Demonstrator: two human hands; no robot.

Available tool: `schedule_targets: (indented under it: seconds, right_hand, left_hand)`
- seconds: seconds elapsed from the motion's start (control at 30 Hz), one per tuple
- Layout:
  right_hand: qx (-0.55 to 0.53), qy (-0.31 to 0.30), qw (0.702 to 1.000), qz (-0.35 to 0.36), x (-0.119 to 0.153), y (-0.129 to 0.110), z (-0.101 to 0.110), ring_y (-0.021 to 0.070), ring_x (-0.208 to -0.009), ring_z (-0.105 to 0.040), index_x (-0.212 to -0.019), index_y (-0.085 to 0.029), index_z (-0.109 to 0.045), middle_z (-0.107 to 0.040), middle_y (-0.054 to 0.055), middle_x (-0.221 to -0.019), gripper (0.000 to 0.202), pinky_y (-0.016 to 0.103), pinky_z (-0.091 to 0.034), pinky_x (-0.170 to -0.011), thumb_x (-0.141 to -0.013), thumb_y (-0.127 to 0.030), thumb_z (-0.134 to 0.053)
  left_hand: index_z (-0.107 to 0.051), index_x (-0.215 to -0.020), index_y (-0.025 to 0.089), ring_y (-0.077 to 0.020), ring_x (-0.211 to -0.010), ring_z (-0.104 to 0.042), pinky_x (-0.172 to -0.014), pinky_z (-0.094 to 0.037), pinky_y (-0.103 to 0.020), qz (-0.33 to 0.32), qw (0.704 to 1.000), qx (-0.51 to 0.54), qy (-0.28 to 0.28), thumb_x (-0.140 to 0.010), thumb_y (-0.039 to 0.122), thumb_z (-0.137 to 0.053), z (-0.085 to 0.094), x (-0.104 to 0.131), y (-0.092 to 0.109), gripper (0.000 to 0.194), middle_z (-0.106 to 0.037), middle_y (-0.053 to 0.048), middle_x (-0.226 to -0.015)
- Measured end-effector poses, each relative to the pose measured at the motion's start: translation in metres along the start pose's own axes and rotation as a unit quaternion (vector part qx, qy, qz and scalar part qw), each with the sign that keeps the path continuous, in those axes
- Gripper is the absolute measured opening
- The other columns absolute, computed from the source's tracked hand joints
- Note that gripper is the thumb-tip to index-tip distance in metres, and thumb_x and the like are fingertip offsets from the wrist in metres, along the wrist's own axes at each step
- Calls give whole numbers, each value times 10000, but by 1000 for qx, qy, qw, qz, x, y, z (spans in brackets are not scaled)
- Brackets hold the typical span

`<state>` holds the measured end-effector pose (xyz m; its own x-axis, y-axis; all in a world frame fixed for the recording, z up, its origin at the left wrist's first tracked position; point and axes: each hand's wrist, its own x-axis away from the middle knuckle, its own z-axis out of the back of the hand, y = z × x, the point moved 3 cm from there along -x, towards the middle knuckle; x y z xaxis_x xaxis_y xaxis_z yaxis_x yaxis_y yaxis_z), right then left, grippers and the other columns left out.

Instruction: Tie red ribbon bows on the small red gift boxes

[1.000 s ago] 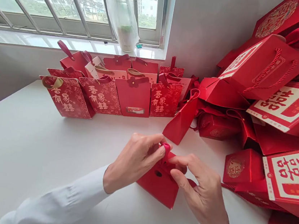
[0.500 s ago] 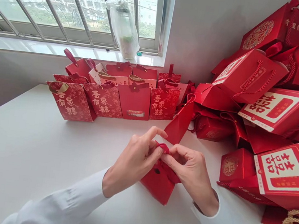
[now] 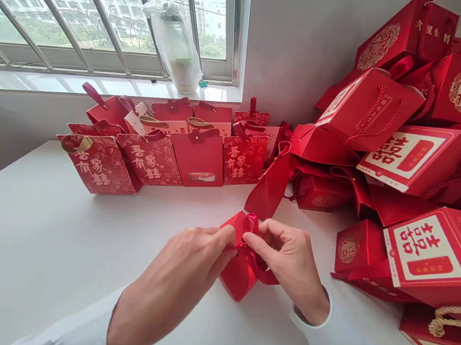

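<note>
A small red box [image 3: 238,280] rests on the white table between my hands. A red ribbon [image 3: 267,276] is looped at its top, with a tail hanging at the right. My left hand [image 3: 181,278] pinches the ribbon from the left, its fingertips partly hidden behind the back of the hand. From the right, my right hand [image 3: 291,263] holds the ribbon loop between thumb and fingers. Just behind the box stands a taller, folded red box [image 3: 269,183] with a ribbon handle.
Rows of red gift boxes [image 3: 154,157] stand at the back of the table [image 3: 37,238]. A large pile of red boxes [image 3: 430,253] fills the right side. A bagged cup [image 3: 181,60] stands on the windowsill [image 3: 115,86].
The view has shifted slightly. My left hand has turned over and moved lower at the ribbon, its raised finger now down. The small box has turned, and the ribbon loop stands more visible.
</note>
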<state>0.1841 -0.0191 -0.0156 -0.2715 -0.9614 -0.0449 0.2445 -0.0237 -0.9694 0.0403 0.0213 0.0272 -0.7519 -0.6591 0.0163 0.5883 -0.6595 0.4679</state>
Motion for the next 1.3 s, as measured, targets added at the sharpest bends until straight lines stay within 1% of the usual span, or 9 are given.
schedule_targets:
  seconds: [0.07, 0.13, 0.23, 0.33, 0.4, 0.5, 0.67, 0.9, 1.3]
  right_hand:
    - [-5, 1, 1000, 2, 0, 1, 0, 83, -460, -425, -612, -168, -576, -506, -51, -490, 246, 187, -371, -473, -807, -316, -597]
    - [-2, 3, 1000, 5, 0, 1, 1, 83, -461, -422, -608, -169, -566, -500, -51, -494, 259, 186, -369, -465, -811, -327, -594]
    - [16, 12, 1000, 14, 0, 2, 1, 78, -458, -399, -599, -171, -548, -470, -57, -489, 266, 181, -355, -454, -809, -327, -599]
    - [25, 18, 999, 17, 0, 2, 1, 76, -450, -405, -583, -173, -530, -473, -59, -481, 277, 176, -356, -451, -806, -321, -602]
    - [28, 22, 999, 16, 0, 3, 0, 77, -445, -417, -575, -176, -519, -478, -60, -476, 285, 173, -356, -450, -808, -319, -600]
    - [31, 25, 999, 16, 1, 3, 0, 78, -458, -408, -579, -178, -518, -468, -61, -484, 286, 172, -343, -452, -812, -325, -595]
    - [29, 20, 999, 12, 1, 2, 0, 80, -474, -402, -611, -175, -544, -472, -56, -507, 260, 175, -346, -462, -821, -322, -590]
    - [28, 19, 999, 11, 1, 3, 0, 84, -469, -420, -605, -180, -523, -489, -53, -518, 263, 177, -369, -461, -821, -318, -585]
    - [44, 35, 998, 27, 0, 3, 2, 76, -452, -410, -576, -186, -465, -466, -64, -483, 297, 172, -345, -454, -823, -302, -582]
  left_hand:
    - [-351, -681, 200, -92, -469, -327, -462, -237, -227, 6, 999, 27, -31, -939, 274, -334, 1, -2, -2, 269, -463, 53, -566]
    - [-385, -653, 193, -78, -424, -364, -409, -256, -207, 32, 988, 100, -117, -939, 335, -323, 2, -5, -6, 326, -482, 42, -551]
    - [-461, -654, 178, -58, -366, -401, -353, -287, -176, 64, 934, 226, -271, -933, 397, -313, 3, -11, -9, 384, -542, 26, -572]
    - [-473, -604, 167, -57, -346, -413, -352, -307, -175, 72, 908, 259, -322, -920, 402, -340, 7, -16, -16, 416, -574, 13, -565]
    - [-482, -557, 168, -66, -338, -412, -363, -312, -188, 79, 932, 210, -285, -915, 428, -354, 12, -16, -24, 460, -557, 14, -509]
    - [-518, -564, 181, -90, -400, -436, -422, -314, -210, 83, 977, 110, -166, -877, 491, -439, 20, -10, -32, 448, -512, 20, -484]
    - [-524, -853, 220, -158, -667, -486, -574, -331, -252, -4, 997, -68, 38, -827, 450, -573, 17, 2, -16, 236, -562, -2, -784]
    - [-473, -773, 206, -167, -631, -407, -576, -277, -292, -24, 991, -129, 12, -943, 278, -368, -5, -5, -4, 213, -509, -2, -702]
    - [-313, -709, 214, -134, -546, -294, -573, -256, -277, -45, 998, 40, 7, -944, 243, -281, 6, -8, -7, 239, -379, 42, -614]
